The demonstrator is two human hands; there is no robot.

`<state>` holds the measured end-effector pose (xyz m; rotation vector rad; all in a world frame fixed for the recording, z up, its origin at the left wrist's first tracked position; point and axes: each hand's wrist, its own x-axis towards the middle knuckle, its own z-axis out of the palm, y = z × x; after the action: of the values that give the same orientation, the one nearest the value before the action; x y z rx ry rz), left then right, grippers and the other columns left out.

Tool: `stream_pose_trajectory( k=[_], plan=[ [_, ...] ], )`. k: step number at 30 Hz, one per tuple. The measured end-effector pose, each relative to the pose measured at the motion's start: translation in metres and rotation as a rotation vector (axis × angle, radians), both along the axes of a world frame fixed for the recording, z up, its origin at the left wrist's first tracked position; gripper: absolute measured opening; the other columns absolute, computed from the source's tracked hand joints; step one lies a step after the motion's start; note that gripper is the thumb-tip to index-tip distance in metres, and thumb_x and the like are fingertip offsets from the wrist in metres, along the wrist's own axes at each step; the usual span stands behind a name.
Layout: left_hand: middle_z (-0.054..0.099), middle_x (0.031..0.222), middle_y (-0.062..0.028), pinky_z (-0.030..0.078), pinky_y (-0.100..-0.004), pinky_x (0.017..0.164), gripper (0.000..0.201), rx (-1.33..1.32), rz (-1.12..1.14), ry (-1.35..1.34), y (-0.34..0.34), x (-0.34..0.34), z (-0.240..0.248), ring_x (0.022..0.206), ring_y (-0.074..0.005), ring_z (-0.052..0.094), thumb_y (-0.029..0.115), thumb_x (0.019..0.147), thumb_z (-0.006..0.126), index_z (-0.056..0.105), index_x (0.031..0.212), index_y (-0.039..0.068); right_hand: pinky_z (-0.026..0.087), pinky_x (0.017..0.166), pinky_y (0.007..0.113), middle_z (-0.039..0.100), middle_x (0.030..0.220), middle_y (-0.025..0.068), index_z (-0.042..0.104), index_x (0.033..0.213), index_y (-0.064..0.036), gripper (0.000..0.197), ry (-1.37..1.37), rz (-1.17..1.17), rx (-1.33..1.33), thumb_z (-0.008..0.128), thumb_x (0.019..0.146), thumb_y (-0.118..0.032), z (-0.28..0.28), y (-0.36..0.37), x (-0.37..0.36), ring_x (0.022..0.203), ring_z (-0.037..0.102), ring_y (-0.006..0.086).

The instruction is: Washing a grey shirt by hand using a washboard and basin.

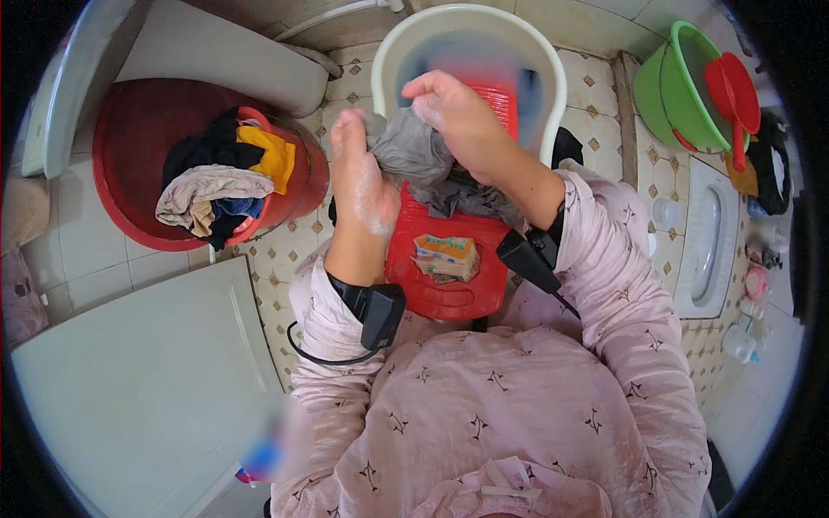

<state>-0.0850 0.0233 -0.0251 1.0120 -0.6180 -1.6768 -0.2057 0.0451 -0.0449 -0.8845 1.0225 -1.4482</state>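
A wet grey cloth [414, 151] is bunched up between my two hands, above a red washboard [406, 250]. My left hand [358, 177] presses against its left side, with white suds on the palm and wrist. From the upper right, my right hand [462, 121] grips the cloth, suds on its fingers. Part of the grey cloth hangs down onto the washboard. A soap bar [447, 257], seemingly in a torn wrapper, lies on the washboard's near end. The far end of the board leans into a cream basin [386, 73] of cloudy water.
To the left stands a large red tub [129, 198]; a smaller red container [285, 194] beside it is heaped with clothes [211, 186]. A green bucket [654, 95] with a red dipper [734, 95] is at far right, near a squat toilet [706, 242]. A pale panel [147, 371] fills the lower left.
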Motion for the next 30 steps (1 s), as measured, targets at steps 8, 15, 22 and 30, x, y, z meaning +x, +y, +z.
stream_pose_trajectory(
  k=[8, 15, 22, 30],
  plan=[
    [0.050, 0.068, -0.0007, 0.044, -0.0336, 0.066, 0.024, 0.116, -0.150, 0.045, -0.014, 0.004, -0.012, 0.068, -0.0154, 0.052, 0.033, 0.090, 0.043, 0.046, 0.079, 0.012, 0.043, 0.052, 0.045, 0.054, 0.073, 0.0197, 0.045, 0.082, -0.0037, 0.014, 1.028, -0.117, -0.440, 0.052, 0.072, -0.011, 0.020, 0.038, 0.046, 0.060, 0.055, 0.0368],
    [0.050, 0.074, -0.0022, 0.043, -0.0300, 0.067, 0.033, 0.195, -0.077, 0.112, 0.010, -0.022, 0.008, 0.071, -0.0136, 0.051, 0.040, 0.091, 0.036, 0.046, 0.080, 0.010, 0.043, 0.054, 0.048, 0.056, 0.070, 0.0175, 0.047, 0.089, -0.0079, 0.015, 0.978, -0.418, -0.097, 0.048, 0.074, -0.007, 0.006, 0.006, 0.027, 0.061, 0.056, 0.0378],
    [0.053, 0.081, -0.0044, 0.045, -0.0333, 0.071, 0.033, 0.175, -0.121, 0.103, 0.008, -0.014, -0.005, 0.077, -0.0187, 0.053, 0.039, 0.092, 0.035, 0.047, 0.087, 0.009, 0.044, 0.058, 0.047, 0.057, 0.074, 0.0156, 0.047, 0.090, -0.0083, 0.016, 0.984, -0.353, -0.080, 0.047, 0.075, -0.007, 0.011, 0.013, 0.028, 0.066, 0.056, 0.0386],
    [0.054, 0.083, -0.0042, 0.045, -0.0348, 0.073, 0.033, 0.240, -0.375, 0.265, 0.006, -0.006, 0.006, 0.079, -0.0181, 0.055, 0.042, 0.089, 0.039, 0.046, 0.090, 0.010, 0.041, 0.062, 0.029, 0.053, 0.076, 0.0061, 0.048, 0.095, -0.0075, 0.017, 0.491, -0.240, -0.024, 0.051, 0.079, -0.013, -0.013, -0.002, -0.007, 0.073, 0.053, 0.0165]
  ],
)
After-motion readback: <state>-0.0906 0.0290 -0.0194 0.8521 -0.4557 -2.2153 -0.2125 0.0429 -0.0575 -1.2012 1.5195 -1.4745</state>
